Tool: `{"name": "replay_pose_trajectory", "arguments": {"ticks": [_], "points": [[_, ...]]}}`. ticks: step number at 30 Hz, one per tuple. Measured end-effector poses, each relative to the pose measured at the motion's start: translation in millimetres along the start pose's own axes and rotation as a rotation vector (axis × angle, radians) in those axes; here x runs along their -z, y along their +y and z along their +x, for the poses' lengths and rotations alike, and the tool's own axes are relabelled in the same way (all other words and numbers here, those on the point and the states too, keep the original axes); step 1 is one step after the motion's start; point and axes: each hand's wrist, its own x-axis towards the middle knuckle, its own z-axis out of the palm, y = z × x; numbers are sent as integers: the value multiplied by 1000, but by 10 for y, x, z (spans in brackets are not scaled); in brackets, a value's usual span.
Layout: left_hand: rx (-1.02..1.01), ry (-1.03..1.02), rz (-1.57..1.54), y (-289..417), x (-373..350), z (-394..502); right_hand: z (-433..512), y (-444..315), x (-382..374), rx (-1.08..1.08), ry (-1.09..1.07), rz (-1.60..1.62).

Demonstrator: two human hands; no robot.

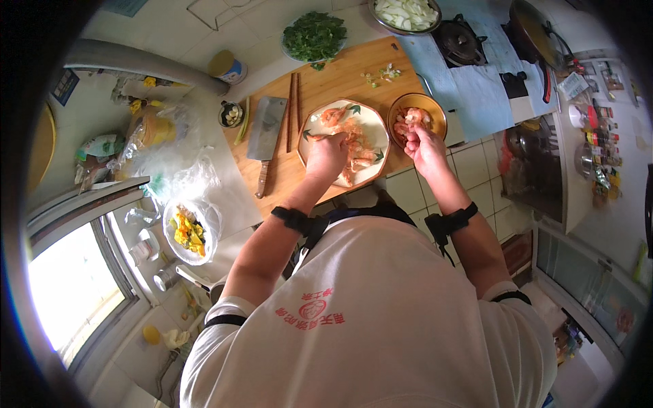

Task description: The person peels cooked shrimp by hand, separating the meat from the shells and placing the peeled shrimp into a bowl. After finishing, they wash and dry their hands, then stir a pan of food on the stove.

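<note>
A ten-sided plate [375, 127] with green leaf marks bears orange shrimp [334, 117] and shrimp shell pieces [359, 153]. Over its left half is my left hand [329, 153], fingers bent; a bit of orange shell [315, 137] shows beside them. Whether this hand grips anything is hidden. To the right stands a brown bowl [440, 115] with pink peeled shrimp [400, 125] in it. My right hand [427, 148] reaches over the bowl's near rim, its thumb and fingertips pinched on a pale pink shrimp [417, 116].
On the wooden cutting board [336, 71] lie a cleaver [266, 127], chopsticks [292, 112] and chopped scallion [380, 75]. Behind are leafy greens [314, 38] and a bowl of white slices [406, 14]. A gas burner [460, 42] and a wok [535, 35] stand at right.
</note>
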Motion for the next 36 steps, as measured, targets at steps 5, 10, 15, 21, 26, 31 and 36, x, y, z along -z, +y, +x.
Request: {"name": "replay_pose_trajectory", "arguments": {"ticks": [5,10,15,21,26,31,36], "points": [[38,39,53,-2,127,51,49,35,96,-160,-27,-108],[5,119,56,-95,132,233,-40,77,11,-162,-150,-267],[-48,99,177,-219,18,471,-133,150,-192,-66,-239,-522],[-19,-29,280,-228,-5,634,-180,278,-400,77,-328,-853],[54,-114,341,-142,58,719,-192,309,-502,177,-377,-969],[60,-32,179,-183,181,648,-219,312,-555,151,-405,-971],[79,0,-236,-355,301,513,-222,328,-614,140,-451,-978]]}}
